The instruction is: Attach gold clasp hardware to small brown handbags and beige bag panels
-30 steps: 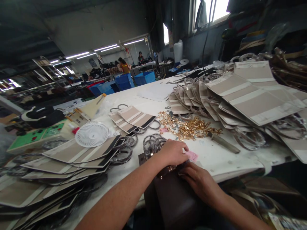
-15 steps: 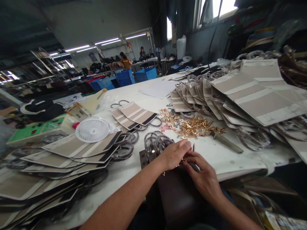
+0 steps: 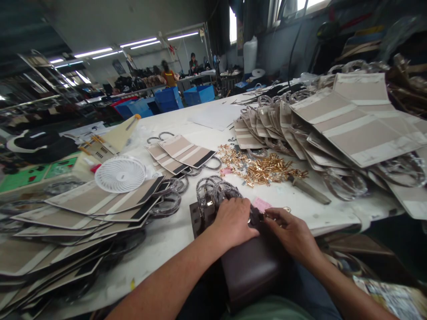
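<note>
A dark brown leather-look bag point(image 3: 253, 262) stands at the table's near edge, close to my body. Plastic-wrapped handles point(image 3: 218, 191) rise at its far left. My left hand point(image 3: 231, 224) is closed over the bag's upper part, with the thumb pointing right. Just to the right, my right hand point(image 3: 290, 229) pinches at the end of a dark strap tab point(image 3: 255, 217) with shiny metal on it. Whatever is between those fingertips is too small and covered to make out. A pink slip point(image 3: 262, 204) lies just beyond the hands.
Gold metal fittings point(image 3: 267, 169) lie heaped behind the hands, near a knife-like tool point(image 3: 310, 191). Beige panels with wrapped handles are stacked left point(image 3: 110, 200) and right point(image 3: 360, 124). A white fan point(image 3: 120, 173) rests on the left stack. Two people work far back near blue bins point(image 3: 168, 98).
My hands have moved apart. The left now lies flatter over the bag, and the right has shifted slightly right. More of the bag and the pink slip show. The view has shifted slightly.
</note>
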`<action>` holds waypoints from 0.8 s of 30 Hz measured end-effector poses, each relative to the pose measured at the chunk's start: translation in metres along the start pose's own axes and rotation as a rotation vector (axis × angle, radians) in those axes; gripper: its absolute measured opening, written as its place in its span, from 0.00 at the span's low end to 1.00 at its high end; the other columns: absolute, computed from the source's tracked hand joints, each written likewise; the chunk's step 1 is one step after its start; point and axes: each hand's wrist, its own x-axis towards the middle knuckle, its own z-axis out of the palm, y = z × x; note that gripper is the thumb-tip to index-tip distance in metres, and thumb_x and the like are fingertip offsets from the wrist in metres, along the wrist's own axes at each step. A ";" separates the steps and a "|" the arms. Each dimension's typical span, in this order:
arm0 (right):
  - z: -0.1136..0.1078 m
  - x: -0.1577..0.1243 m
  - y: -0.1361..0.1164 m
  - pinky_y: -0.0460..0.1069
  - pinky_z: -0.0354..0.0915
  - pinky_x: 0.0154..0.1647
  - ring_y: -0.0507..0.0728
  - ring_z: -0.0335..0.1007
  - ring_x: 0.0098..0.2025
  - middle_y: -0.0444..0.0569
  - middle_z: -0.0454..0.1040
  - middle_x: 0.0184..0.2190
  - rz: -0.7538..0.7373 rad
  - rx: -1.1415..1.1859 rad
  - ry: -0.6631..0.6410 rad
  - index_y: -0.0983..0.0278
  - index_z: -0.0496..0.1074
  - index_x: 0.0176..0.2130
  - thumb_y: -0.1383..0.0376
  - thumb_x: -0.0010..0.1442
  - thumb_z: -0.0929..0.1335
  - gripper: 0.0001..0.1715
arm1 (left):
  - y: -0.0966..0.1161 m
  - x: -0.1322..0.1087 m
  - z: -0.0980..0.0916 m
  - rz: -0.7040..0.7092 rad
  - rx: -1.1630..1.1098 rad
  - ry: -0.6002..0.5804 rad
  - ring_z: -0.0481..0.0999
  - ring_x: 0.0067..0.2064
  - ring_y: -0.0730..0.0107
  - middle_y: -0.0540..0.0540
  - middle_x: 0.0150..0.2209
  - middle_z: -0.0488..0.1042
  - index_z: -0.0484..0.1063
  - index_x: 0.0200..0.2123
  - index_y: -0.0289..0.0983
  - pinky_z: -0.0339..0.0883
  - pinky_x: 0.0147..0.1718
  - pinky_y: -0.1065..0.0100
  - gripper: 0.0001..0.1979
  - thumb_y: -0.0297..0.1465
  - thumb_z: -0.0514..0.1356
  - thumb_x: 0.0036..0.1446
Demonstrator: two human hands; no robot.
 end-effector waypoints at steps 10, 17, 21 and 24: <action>-0.001 -0.003 -0.005 0.55 0.74 0.46 0.62 0.80 0.43 0.49 0.83 0.42 -0.160 -0.119 -0.032 0.56 0.80 0.48 0.57 0.68 0.67 0.15 | 0.001 0.003 -0.010 -0.108 -0.118 -0.082 0.82 0.44 0.44 0.40 0.43 0.82 0.71 0.50 0.37 0.76 0.44 0.53 0.28 0.45 0.70 0.49; -0.004 -0.008 -0.011 0.54 0.74 0.42 0.61 0.78 0.39 0.51 0.81 0.38 -0.194 -0.099 -0.050 0.58 0.80 0.51 0.57 0.69 0.66 0.17 | 0.001 -0.001 -0.016 -0.144 -0.188 -0.092 0.82 0.44 0.50 0.44 0.43 0.81 0.69 0.52 0.40 0.74 0.44 0.57 0.29 0.41 0.71 0.48; -0.010 -0.009 -0.018 0.54 0.75 0.44 0.60 0.78 0.37 0.49 0.82 0.38 -0.181 -0.065 -0.040 0.57 0.80 0.49 0.58 0.68 0.68 0.14 | 0.005 -0.004 -0.020 -0.170 -0.241 -0.086 0.83 0.43 0.52 0.46 0.42 0.81 0.66 0.55 0.42 0.74 0.43 0.59 0.28 0.37 0.70 0.51; -0.015 -0.012 -0.022 0.52 0.75 0.40 0.60 0.78 0.36 0.49 0.81 0.36 -0.171 -0.069 -0.013 0.57 0.81 0.49 0.57 0.67 0.69 0.14 | 0.005 -0.007 -0.020 -0.130 -0.240 -0.061 0.83 0.45 0.50 0.45 0.46 0.81 0.63 0.61 0.42 0.75 0.45 0.58 0.32 0.36 0.69 0.54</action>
